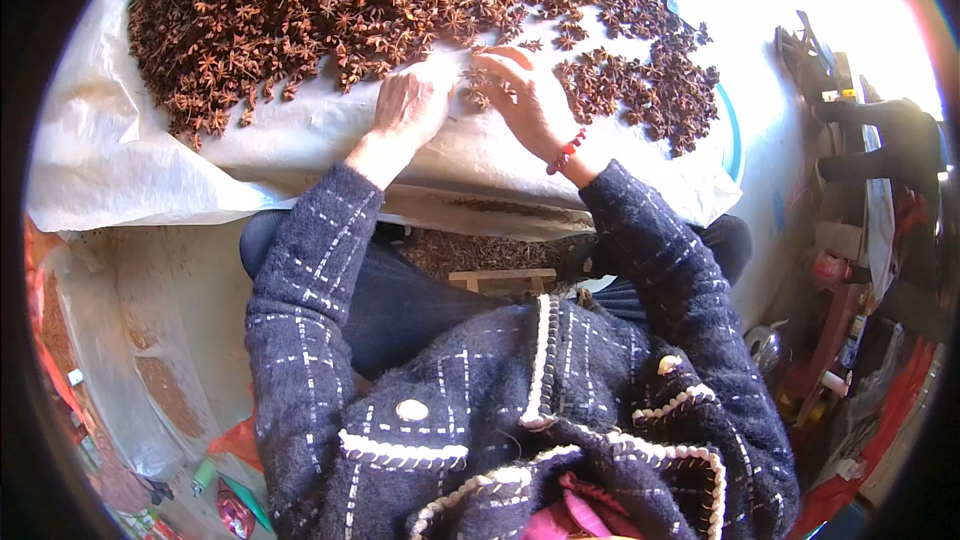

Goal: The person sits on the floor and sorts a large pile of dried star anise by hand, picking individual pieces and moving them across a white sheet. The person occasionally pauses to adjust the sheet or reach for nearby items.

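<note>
A large heap of dried star anise (300, 7) covers the far part of a table spread with pale plastic sheeting (277, 142). A smaller, looser group of star anise (637, 82) lies on the right. Between the two, my left hand (416, 94) rests at the heap's near edge with its fingers curled; glare hides its fingertips and whatever they touch. My right hand (529, 94), with a red bead bracelet (568, 151) at its wrist, has its fingers bent over several star anise pieces (477, 90). Whether it grips one cannot be told.
The sheeting hangs over the table's near edge above my knees. Below is a small wooden frame (502, 275). A blue curved rim (731, 131) shows at the table's right end. Farther right stand a metal kettle (763, 349) and cluttered items; plastic bags (154, 420) lie at lower left.
</note>
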Demonstrator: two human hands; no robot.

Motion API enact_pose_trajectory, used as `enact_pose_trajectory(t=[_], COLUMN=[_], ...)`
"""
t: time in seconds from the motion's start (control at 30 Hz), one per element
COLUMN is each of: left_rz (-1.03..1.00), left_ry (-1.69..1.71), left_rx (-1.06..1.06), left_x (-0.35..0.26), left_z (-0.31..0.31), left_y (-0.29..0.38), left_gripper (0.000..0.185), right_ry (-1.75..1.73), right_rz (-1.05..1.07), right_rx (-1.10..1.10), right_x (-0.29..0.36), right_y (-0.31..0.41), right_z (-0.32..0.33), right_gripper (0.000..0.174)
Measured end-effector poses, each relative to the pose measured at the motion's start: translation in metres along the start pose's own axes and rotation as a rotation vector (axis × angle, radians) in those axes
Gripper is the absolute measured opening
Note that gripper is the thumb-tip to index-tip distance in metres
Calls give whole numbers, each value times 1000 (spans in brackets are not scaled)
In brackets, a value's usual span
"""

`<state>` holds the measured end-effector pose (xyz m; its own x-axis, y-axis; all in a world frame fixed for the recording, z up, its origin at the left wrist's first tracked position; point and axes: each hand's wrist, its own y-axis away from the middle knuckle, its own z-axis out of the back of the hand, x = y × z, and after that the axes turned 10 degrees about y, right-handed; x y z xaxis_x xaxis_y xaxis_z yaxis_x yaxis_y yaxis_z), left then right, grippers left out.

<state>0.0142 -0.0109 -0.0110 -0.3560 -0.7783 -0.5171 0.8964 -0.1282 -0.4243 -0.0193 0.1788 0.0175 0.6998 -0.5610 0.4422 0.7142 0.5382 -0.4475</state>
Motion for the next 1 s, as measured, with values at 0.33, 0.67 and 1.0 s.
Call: enact_pose_trajectory(t=[0.33,0.67,1.0], left_rz=[208,318,299], left_ry=[462,-4,489], left_rx=[734,72,-12], left_x=[-88,-14,-29], left_z=[25,1,1], left_y=[20,-19,-13], left_gripper=[16,21,20], right_ry=[246,263,139], right_rz=[-162,-52,-5], right_rx=[43,177,30], right_x=[-30,-15,-9], right_y=[22,15,-3], right_z=[33,8,1], right_gripper=[18,19,23])
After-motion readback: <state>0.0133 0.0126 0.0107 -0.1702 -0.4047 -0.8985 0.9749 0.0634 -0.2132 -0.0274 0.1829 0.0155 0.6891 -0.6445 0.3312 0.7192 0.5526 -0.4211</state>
